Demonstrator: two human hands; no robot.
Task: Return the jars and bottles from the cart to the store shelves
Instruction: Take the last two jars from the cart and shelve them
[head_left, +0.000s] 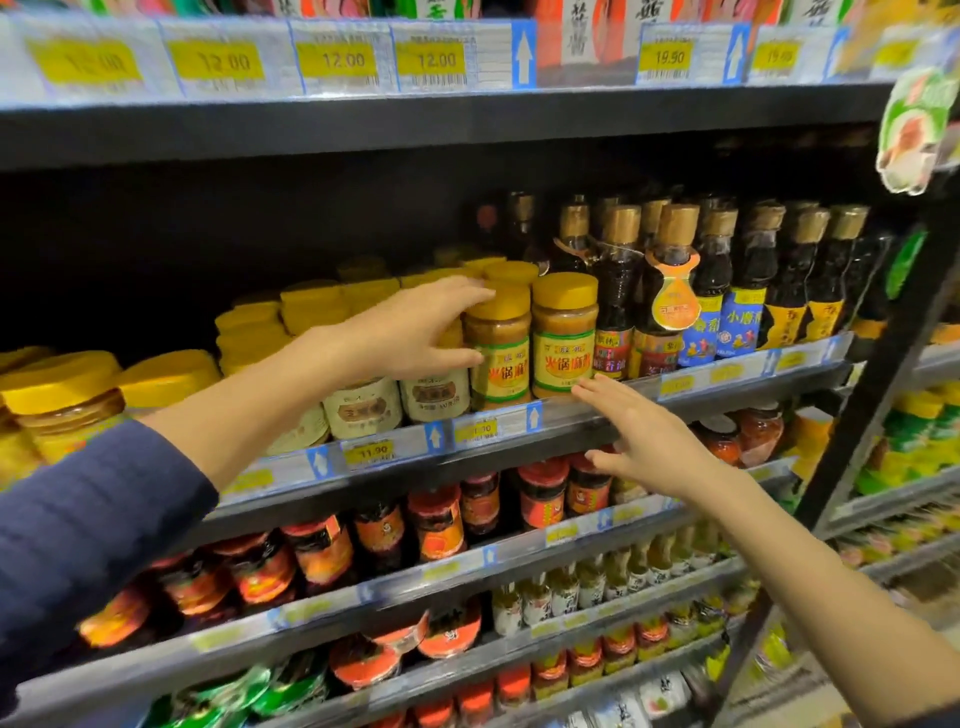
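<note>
A yellow-lidded jar of brown paste (500, 347) with a yellow and green label stands at the front edge of the middle shelf (597, 415). My left hand (415, 330) holds it, fingers on the lid and thumb against the label. A twin jar (564, 332) stands right beside it. My right hand (644, 434) hovers just below and in front of that twin jar, fingers straight and spread, holding nothing. The cart is out of view.
Dark sauce bottles with gold caps (675, 291) fill the shelf to the right of the jars. Yellow-lidded jars (62, 405) crowd the left. Red-lidded jars (436, 522) line the shelf below. A black upright post (883, 374) bounds the unit on the right.
</note>
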